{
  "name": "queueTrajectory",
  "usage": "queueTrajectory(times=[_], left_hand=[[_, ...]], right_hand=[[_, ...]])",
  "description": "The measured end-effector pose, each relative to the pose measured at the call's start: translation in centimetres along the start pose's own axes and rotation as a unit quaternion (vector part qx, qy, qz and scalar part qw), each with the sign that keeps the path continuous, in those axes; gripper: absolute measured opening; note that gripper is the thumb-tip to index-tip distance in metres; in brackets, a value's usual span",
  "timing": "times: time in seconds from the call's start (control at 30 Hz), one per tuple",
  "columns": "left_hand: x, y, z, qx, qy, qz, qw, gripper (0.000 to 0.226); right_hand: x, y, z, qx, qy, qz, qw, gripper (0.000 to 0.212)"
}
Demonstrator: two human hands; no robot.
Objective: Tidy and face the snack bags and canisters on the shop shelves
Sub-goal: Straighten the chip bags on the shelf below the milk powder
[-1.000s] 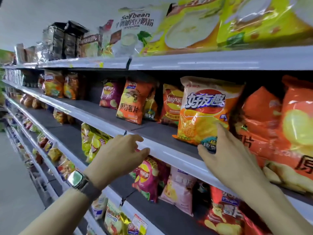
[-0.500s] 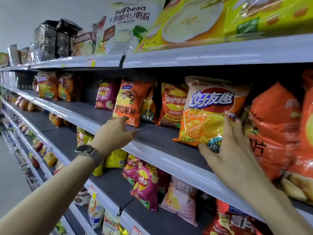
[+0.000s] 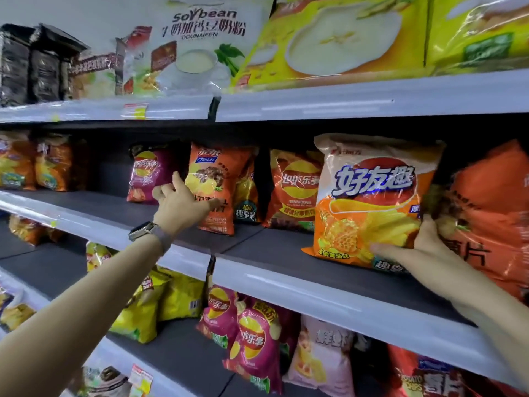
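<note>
Right hand (image 3: 426, 250) grips honey bag (image 3: 369, 202) at shelf (image 3: 329, 285) front, faced. Left hand (image 3: 180, 204), fingers spread, touches orange bag (image 3: 217, 179). Rest sits back; early on.

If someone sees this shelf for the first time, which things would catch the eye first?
Probably the big orange and white chip bag at the front of the middle shelf, with the right hand on its lower corner. Next, the left hand reaching to the orange Oishi bag further back, and the large yellow packs on the top shelf.

shop | tiered shelves (image 3: 343, 293) stocked with chip bags (image 3: 369, 202) | price tags (image 3: 134, 110)
</note>
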State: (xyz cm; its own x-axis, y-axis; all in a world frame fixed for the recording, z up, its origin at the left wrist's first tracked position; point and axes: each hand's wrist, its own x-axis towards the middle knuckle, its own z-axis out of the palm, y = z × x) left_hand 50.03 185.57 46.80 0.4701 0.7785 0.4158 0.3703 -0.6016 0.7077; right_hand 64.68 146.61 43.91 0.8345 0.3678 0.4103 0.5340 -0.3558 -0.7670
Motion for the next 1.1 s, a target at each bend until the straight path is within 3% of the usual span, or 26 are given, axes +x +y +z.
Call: queueTrajectory(times=[0.27,0.37,0.5,0.57,0.7,0.83,0.97,1.1], left_hand=[[2.7,-0.1,0.4,-0.064,-0.032,-0.008,0.997,0.142],[3.9,-0.4,0.9,-0.093,-0.047,-0.022,0.994,0.143],[4.3,-0.8,0.9,-0.114,-0.042,-0.02,0.992,0.118],[4.5,-0.9,-0.2,-0.113,-0.023,-0.007,0.993,0.109],[6.5,-2.5,-3.4,-0.102,0.0,0.02,0.995,0.111],[4.9,-3.6,-6.9,-0.121,-0.006,0.051,0.991,0.072],[3.5,-6.0,-8.9,-0.094,0.0,0.035,0.995,0.096],[1.8,-8.3,-11.0,-0.08,0.016,0.019,0.997,0.105]], right_hand=[[1.7,-0.7,-0.8,0.069,0.01,0.025,0.997,0.094],[2.1,-1.0,-0.4,0.109,-0.019,0.007,0.994,0.071],[2.1,-1.8,0.2,0.124,0.007,0.012,0.992,0.074],[2.0,-2.5,0.7,0.131,0.009,0.013,0.991,0.063],[2.0,-4.4,2.9,0.146,-0.019,0.014,0.989,0.048],[2.8,-6.8,6.9,0.148,-0.047,0.008,0.988,0.043],[4.5,-9.5,12.7,0.136,-0.065,0.002,0.989,0.066],[6.7,-12.0,18.5,0.113,-0.074,0.003,0.991,0.059]])
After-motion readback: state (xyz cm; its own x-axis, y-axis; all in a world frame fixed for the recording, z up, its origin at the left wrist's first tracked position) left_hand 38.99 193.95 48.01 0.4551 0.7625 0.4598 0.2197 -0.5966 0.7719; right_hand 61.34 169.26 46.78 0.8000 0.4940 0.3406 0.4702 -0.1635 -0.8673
